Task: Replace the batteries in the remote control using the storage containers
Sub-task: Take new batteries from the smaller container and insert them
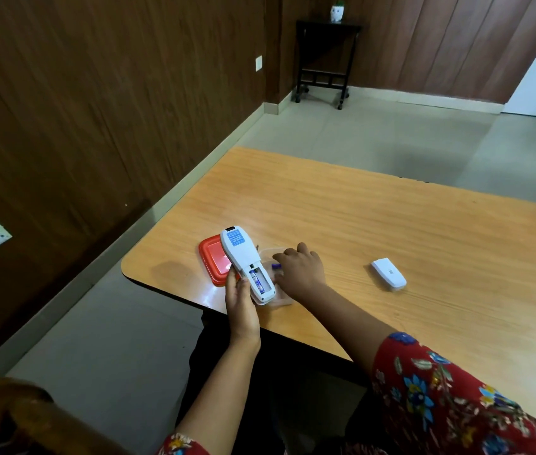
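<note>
While the left hand (241, 303) gripped the remote (247, 266) back-up, one battery (257, 281) seated, the 2nd slot looked open; wrong polarity or a slip could follow, prob. from the tilt. Right hand (299, 269), palm down just right of the remote, curled fingers over the clear container (273, 302), pinching a purple battery (276, 265). Cover (389, 274) lay well right.

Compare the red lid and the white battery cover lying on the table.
The red lid is flat and squarish with a raised rim; the battery cover is white, narrower and slightly domed. The lid lies near the table's left edge, partly hidden behind the remote; the cover lies alone, to the right of both hands. Both are off their bodies.
</note>
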